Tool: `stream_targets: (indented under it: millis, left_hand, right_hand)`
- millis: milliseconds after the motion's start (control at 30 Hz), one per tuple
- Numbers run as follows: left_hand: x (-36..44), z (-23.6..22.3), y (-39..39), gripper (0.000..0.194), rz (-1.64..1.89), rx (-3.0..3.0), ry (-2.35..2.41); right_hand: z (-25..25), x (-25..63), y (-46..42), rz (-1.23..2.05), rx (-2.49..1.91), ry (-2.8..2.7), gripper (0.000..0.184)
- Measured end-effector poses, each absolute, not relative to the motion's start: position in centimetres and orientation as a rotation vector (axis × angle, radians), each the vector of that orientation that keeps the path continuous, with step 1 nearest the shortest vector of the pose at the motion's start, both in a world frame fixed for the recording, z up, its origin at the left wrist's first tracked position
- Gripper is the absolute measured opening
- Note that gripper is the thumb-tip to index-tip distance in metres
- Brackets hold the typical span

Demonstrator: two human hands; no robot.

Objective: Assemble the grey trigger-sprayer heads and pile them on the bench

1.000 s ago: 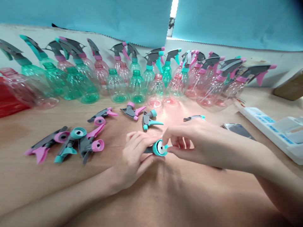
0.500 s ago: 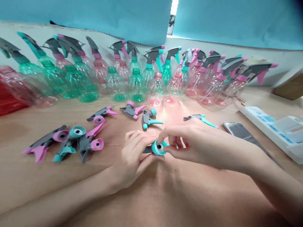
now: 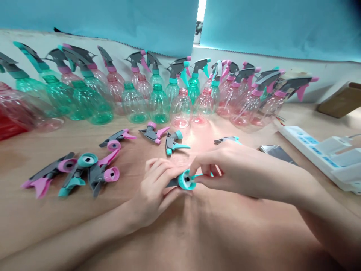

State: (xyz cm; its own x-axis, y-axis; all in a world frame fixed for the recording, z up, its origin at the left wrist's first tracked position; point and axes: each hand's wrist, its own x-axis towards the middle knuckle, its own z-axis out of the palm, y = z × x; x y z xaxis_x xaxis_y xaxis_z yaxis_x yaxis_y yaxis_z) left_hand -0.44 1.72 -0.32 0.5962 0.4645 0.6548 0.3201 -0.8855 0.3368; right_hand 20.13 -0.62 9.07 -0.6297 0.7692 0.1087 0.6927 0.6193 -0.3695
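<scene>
My left hand (image 3: 155, 184) is wrapped round a grey and teal trigger spray head (image 3: 180, 182), whose open teal collar faces me. A white inner part with a dark square hole shows inside the collar. The index finger and thumb of my right hand (image 3: 214, 165) are pinched together at the collar's right rim; what lies between the fingertips is too small to make out. Beyond my hands lie a teal-trimmed spray head (image 3: 172, 143) and a pink-trimmed one (image 3: 153, 132). Another spray head (image 3: 225, 140) is partly hidden behind my right hand.
Several pink and teal spray heads (image 3: 97, 173) lie at the left. Clear green bottles (image 3: 159, 105) and pink bottles (image 3: 181, 109) stand along the back, many with spray heads on. A phone (image 3: 278, 153) and a white power strip (image 3: 313, 154) lie at the right.
The whole view has shifted slightly, so the bottles and table things sit a little further left. Both hands stay at the same spray head, the right fingertips still at its collar.
</scene>
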Motion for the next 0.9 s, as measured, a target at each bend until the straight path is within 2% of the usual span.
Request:
stream_targets:
  millis: [200, 433, 667, 833, 900]
  left_hand:
    - [-0.5, -0.4, 1.9, 0.024, 1.218, 2.653, 0.727]
    - [0.0, -0.1, 1.6, 0.029, 1.257, 2.575, 0.665]
    - [1.4, -0.2, 0.9, 0.030, 1.222, 2.410, 0.607]
    - [4.4, -0.5, -1.1, 0.034, 1.119, 2.410, 0.375]
    - [6.2, -0.7, -1.8, 0.026, 1.043, 2.492, 0.307]
  right_hand:
    - [8.5, 19.8, -0.7, 0.320, -1.273, -2.557, 0.013]
    - [10.1, 20.5, -0.6, 0.517, -1.220, -2.552, 0.014]
    - [12.1, 22.2, -0.7, 0.237, -1.245, -2.442, 0.012]
    - [12.9, 23.3, -1.1, 0.238, -1.248, -2.363, 0.014]
    - [13.2, 23.4, -1.3, 0.235, -1.265, -2.349, 0.013]
